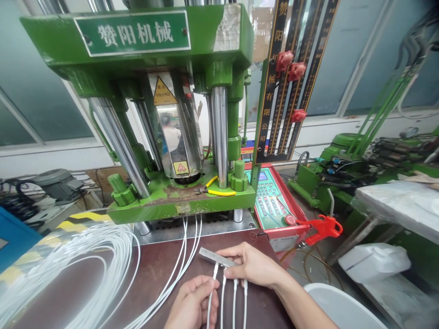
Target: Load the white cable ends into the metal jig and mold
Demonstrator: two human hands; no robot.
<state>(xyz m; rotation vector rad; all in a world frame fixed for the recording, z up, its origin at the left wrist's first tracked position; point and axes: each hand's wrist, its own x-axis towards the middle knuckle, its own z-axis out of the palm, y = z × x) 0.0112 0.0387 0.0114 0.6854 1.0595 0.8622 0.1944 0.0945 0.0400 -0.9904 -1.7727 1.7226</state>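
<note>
1. White cables (228,299), four side by side, run from the bottom edge of the frame up to a grey metal bar (215,257) lying on the dark brown worktop (161,269), low and just right of centre.
2. The right hand (252,265) comes in from the lower right and lies flat over the right end of the metal bar; its grip is spread, with the fingertips pressing on the cable ends where they meet the bar.
3. The left hand (192,304) sits at the bottom centre, its grip pinched shut on the leftmost of the four cables, just below the bar.
4. More white cables (183,256) run up from the bottom of the frame toward the base of the green machine (151,109), passing left of the bar.
5. A large loose bundle of white cables (72,260) lies in loops at the lower left of the worktop.
6. The green machine fills the upper left and centre, with shiny steel columns (220,137) and a green nameplate (133,33) bearing white characters.
7. Yellow-handled pliers (214,189) rest on the machine's lower green plate, near the right column.
8. A red-framed control panel (272,201) with rows of keys stands right of the machine, with a red plastic clamp (324,228) just beside it.
9. A white bin rim (339,306) shows at the lower right.
</note>
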